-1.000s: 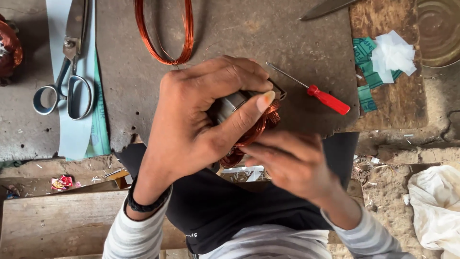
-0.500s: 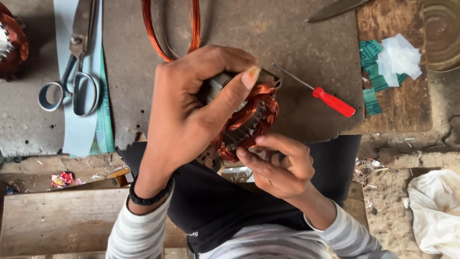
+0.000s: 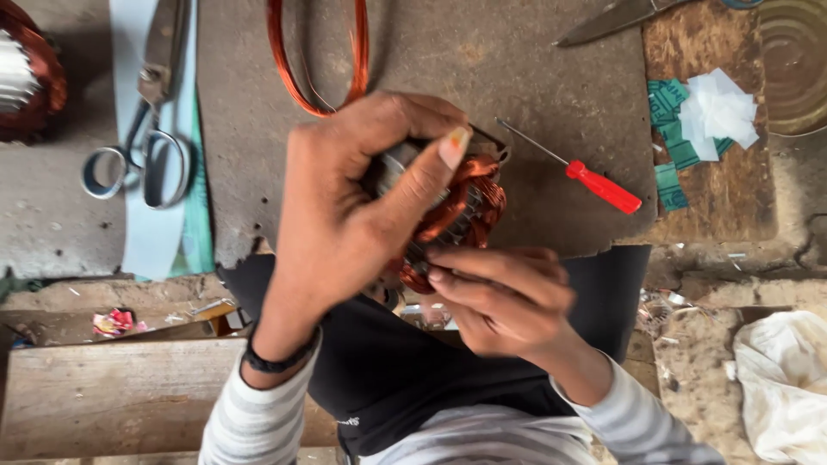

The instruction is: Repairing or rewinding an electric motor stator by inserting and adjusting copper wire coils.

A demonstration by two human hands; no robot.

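Note:
My left hand point(image 3: 353, 207) grips a small motor stator point(image 3: 461, 207) with copper windings, holding it over the edge of the dark worn work board point(image 3: 517, 69). Its thumb lies across the copper coil. My right hand point(image 3: 504, 301) is just below, fingertips pinched at the lower edge of the winding. Whether they hold a wire or a slip of paper is hidden. Most of the stator's metal core is covered by my left fingers.
A red-handled screwdriver point(image 3: 594, 182) lies right of the hands. A loop of copper wire point(image 3: 314, 60) sits above, scissors point(image 3: 142, 146) on a pale strip at left, another wound coil point(image 3: 26, 77) far left. Green and white paper pieces point(image 3: 702, 120) and a knife blade point(image 3: 612, 21) lie top right.
My left hand has turned the stator so more copper winding shows at the right. My right hand rose from below and its fingers closed in on the winding's lower edge.

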